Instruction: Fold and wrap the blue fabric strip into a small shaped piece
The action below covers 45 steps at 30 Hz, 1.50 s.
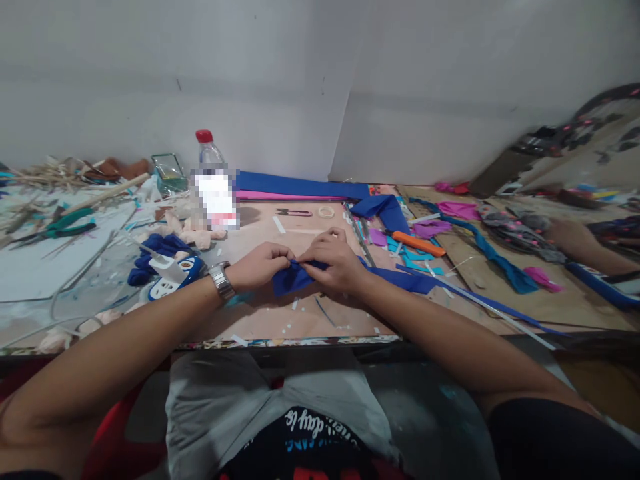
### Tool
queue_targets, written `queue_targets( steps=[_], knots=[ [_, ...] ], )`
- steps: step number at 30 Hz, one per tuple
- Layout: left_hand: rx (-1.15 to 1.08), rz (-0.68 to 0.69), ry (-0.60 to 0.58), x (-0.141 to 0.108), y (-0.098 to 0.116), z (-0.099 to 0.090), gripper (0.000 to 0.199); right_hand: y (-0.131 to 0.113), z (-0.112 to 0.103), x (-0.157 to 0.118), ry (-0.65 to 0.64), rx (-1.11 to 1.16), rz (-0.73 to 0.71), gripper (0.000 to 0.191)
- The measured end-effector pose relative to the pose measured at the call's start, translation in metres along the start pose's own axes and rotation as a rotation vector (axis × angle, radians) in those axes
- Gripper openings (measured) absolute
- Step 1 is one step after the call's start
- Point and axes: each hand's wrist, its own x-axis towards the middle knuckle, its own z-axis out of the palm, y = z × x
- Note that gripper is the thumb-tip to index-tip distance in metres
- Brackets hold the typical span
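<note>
Where the blue fabric (290, 281) sits: between both hands, above the surface (265, 325).
Left hand (263, 263): fingertips clamped on its edge.
Right hand (334, 260): pinching just beside.
Folds: could slip if either pinch loosens.
Right forearm (425, 317): could drag nearby blue cloth (410, 281).

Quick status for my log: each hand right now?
Left hand: closed, pinching the blue fabric.
Right hand: closed, pinching the same fabric.
</note>
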Motion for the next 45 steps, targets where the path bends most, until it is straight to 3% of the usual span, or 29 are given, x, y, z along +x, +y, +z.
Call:
queue_targets(
  steps=[4,10,17,27,45],
  knots=[
    [0.022,0.013,0.021,0.0,-0.001,0.0,0.038,0.001,0.002,-0.001,0.014,0.006,0.006,0.014],
    [0.121,0.056,0.06,-0.002,0.0,0.0,0.036,0.001,0.004,-0.002,0.035,0.011,0.03,0.012],
    [0.373,0.186,0.127,-0.007,0.008,0.002,0.028,-0.001,0.003,-0.001,0.047,-0.018,0.045,0.01],
    [0.682,0.306,0.175,-0.007,0.003,0.004,0.03,0.0,0.005,0.0,0.028,0.01,0.05,0.008],
    [0.671,0.23,0.12,-0.005,0.004,0.003,0.03,0.0,0.004,0.0,0.003,-0.019,0.045,0.008]
  ],
)
